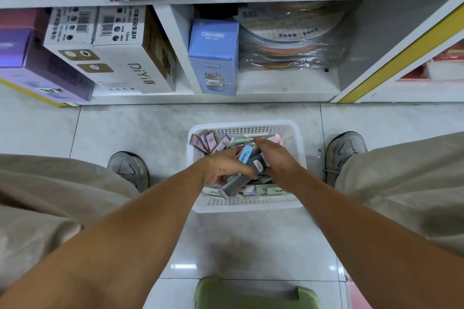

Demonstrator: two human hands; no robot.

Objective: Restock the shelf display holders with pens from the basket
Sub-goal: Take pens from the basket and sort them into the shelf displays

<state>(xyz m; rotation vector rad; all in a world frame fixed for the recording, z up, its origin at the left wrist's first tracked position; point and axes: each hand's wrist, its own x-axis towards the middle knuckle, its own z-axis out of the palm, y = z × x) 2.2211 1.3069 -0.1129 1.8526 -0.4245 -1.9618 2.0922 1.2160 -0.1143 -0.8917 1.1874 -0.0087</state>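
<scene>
A white plastic basket (293, 133) stands on the floor between my feet, filled with several small pen boxes in pink, green, blue and grey. Both hands reach into it. My left hand (221, 168) grips a bundle of grey and blue boxes (251, 160) from the left. On the bundle's right side, my right hand (276, 158) holds the same boxes, fingers curled over them. More boxes (208, 142) lean against the basket's far left corner. No display holders are in view.
A white shelf unit (175, 40) rises just beyond the basket, holding a blue CRUHRE box (213, 55), white DiYi boxes (120, 68), purple boxes and wrapped coloured plates. My shoes (129, 167) flank the basket. A green stool edge (253, 296) lies near me.
</scene>
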